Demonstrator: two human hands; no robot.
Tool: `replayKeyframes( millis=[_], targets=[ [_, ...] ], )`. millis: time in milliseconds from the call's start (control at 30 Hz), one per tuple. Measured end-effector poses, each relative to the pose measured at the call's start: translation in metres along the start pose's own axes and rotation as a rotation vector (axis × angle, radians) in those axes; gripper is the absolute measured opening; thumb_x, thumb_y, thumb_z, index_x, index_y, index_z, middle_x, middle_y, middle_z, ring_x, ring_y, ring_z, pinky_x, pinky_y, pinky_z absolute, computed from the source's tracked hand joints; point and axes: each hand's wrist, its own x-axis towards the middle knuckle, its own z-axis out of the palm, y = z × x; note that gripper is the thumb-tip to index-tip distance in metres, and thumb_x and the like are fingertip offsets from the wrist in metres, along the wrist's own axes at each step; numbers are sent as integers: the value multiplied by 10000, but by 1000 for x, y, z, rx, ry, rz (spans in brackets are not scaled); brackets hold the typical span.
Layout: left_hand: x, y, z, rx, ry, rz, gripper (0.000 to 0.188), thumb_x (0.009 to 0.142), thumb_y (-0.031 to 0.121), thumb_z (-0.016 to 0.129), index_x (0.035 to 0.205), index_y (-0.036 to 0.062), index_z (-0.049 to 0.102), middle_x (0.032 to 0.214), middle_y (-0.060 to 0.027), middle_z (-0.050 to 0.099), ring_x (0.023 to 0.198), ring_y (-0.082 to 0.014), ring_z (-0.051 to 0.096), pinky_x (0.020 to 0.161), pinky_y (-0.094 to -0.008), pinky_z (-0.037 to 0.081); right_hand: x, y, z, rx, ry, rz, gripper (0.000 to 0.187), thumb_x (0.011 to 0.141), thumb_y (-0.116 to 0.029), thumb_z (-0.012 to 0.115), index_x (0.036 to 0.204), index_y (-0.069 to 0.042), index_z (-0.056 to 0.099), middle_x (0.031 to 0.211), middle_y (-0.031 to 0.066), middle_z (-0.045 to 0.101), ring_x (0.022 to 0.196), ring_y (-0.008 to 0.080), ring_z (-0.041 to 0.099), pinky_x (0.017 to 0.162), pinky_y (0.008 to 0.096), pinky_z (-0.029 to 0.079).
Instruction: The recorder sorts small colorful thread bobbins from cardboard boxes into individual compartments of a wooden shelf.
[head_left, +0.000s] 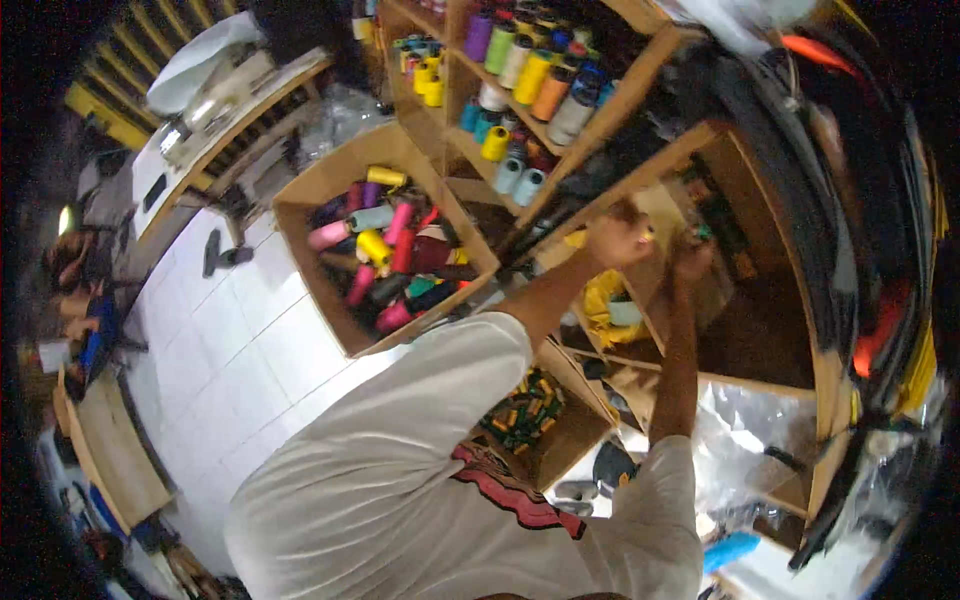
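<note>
My left hand (pixel 622 236) is closed, fingers curled, at the mouth of a wooden shelf compartment (pixel 755 335). A small yellowish spot shows at its fingertips, too blurred to name. Close beside it on the right, my right hand (pixel 692 260) is closed on a small green thing (pixel 700 232), mostly hidden by the fingers. A pale cardboard flap or panel (pixel 662 212) lies behind both hands. Past them, a row of small dark green and orange pieces (pixel 722 215) lines the compartment. Below my forearms, an open cardboard box (pixel 575 440) holds many small green and orange spools (pixel 530 410).
To the left stands a large carton (pixel 315 255) of mixed thread cones (pixel 372 245). Shelves (pixel 447 120) behind hold upright thread cones. Dark hanging cloth (pixel 790 150) borders the right side. Yellow material (pixel 603 305) and clear plastic (pixel 745 450) lie near my arms. White tiles (pixel 225 340) cover the floor.
</note>
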Motion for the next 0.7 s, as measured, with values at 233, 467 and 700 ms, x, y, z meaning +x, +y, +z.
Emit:
replayKeyframes(
  millis=[233, 467, 700],
  targets=[
    [5, 28, 9, 4, 84, 118, 441, 757, 414, 635, 1006, 55, 581, 616, -126, 543, 537, -282, 549, 507, -457, 447, -11, -107, -25, -247, -15, -145, 534, 863, -399, 607, 1193, 5, 490, 1021, 136, 607, 845, 256, 582, 779, 437, 498],
    [2, 14, 4, -73, -92, 41, 441, 793, 430, 600, 1052, 76, 551, 566, -114, 538, 476, -309, 555, 460, -453, 453, 17, -86, -34, -393, -25, -270, 521, 876, -429, 574, 1190, -21, 497, 1033, 115, 606, 841, 246, 580, 745, 414, 497],
    [11, 26, -1, 21, -193, -18, 446, 810, 472, 578, 1026, 83, 550, 545, -102, 584, 466, -297, 587, 439, -449, 445, 25, -67, -29, -594, 32, -627, 511, 888, -459, 540, 1188, -47, 504, 1046, 95, 606, 836, 236, 578, 710, 390, 496]
  ],
)
